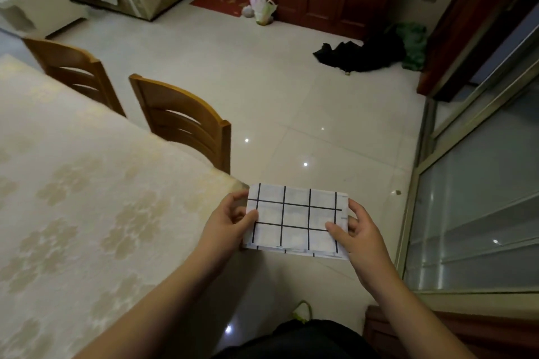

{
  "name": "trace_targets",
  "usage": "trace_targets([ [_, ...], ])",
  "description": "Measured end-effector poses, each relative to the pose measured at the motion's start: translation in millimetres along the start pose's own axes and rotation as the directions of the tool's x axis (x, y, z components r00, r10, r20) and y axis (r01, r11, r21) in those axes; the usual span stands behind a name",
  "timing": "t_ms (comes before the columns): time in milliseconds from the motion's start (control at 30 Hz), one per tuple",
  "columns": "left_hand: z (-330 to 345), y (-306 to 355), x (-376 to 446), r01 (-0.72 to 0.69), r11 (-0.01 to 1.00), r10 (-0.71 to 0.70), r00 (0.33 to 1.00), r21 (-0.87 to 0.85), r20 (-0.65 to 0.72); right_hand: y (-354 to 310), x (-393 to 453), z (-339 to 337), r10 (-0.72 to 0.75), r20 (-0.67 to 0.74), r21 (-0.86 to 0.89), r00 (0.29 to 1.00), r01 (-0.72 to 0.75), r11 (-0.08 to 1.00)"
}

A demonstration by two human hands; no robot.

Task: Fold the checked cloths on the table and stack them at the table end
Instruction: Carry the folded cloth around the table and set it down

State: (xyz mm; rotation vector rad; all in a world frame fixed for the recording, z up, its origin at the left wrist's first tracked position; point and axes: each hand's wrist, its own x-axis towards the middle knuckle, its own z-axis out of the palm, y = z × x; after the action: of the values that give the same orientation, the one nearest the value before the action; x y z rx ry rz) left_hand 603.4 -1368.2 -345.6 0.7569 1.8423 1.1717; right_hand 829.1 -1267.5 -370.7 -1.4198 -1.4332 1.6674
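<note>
Grip: folded checked cloth (297, 220) pinched at both short ends, thumbs on top, fingers curled beneath. Left hand (226, 226) on the cloth's left edge; right hand (357, 234) on its right edge. Cloth: white with black grid lines, folded to a flat rectangle, held level in the air just off the near right corner of the table (73, 198), above the floor (277, 96).

Left: table under cream cloth with pale flower pattern. Two wooden chairs (186, 122) tucked in along its far side.
Far left: white cabinet, sofa.
Far middle: red mat, plastic bags (261, 7), dark wooden doors.
Far right: black and green clothes (370, 52) heaped on the floor.
Right: glass sliding door (481, 198).
</note>
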Motion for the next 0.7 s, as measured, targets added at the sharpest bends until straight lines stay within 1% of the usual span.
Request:
trace_targets([
  [100,27.2,9.9,17.6,0.027,0.999,-0.027,1.0,-0.045,0.012,-7.0,17.6,-26.6,-0.009,-0.012,0.017,1.0,0.009,1.0],
  [267,53.3,16.8,39.5,0.077,0.995,-0.077,0.997,-0.066,0.009,-16.9,42.5,-54.1,-0.002,-0.003,0.047,1.0,0.002,0.999],
  [533,73.2,31.2,81.9,0.172,0.982,-0.165,0.983,-0.083,0.082,-27.2,76.7,-70.4,0.037,-0.008,0.072,0.999,-0.036,0.997],
  [700,79.6,39.4,118.3,0.182,0.981,-0.174,0.979,-0.067,0.107,-37.6,103.7,-76.2,0.043,0.0,0.068,0.999,-0.043,0.997],
])
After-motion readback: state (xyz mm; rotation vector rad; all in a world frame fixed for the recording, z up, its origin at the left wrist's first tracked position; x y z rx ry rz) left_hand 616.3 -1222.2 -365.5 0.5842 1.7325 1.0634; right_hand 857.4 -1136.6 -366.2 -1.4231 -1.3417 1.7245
